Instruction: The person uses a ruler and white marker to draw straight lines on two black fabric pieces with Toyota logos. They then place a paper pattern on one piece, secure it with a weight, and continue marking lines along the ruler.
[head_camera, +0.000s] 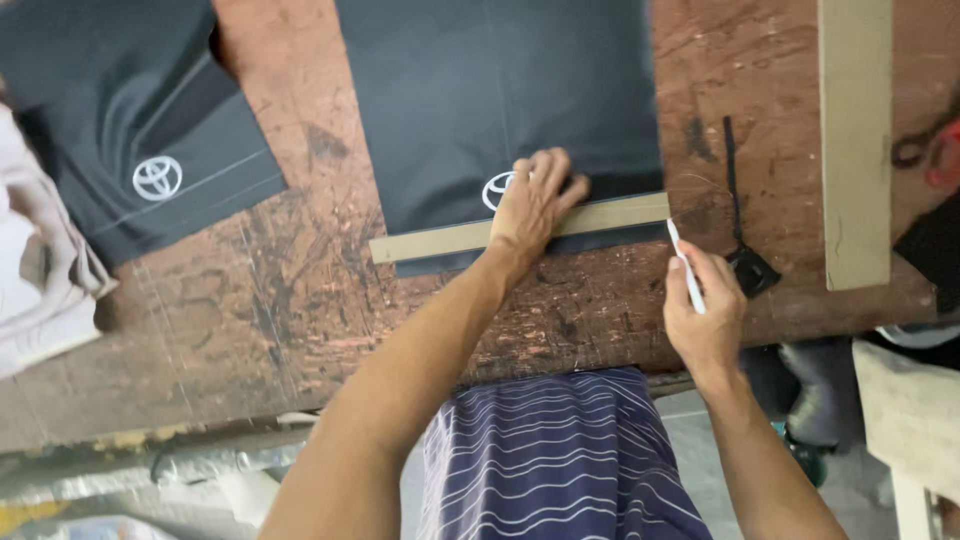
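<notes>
Striped shorts (565, 455) sit nearest; above them the right hand (705, 310) pinches a white marking stick (686, 265) at the strip's right end. Flat and open, the left hand (530, 205) presses the long cardboard strip (450, 238), running left-right, onto dark fabric (500, 90).

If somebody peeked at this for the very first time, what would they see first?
First, the left hand pressing a long tan strip flat across the bottom edge of a dark cloth in the middle of the scratched wooden table. Just right of it, the right hand holds a thin white marking stick by the strip's end. Another dark cloth piece lies at the far left.
</notes>
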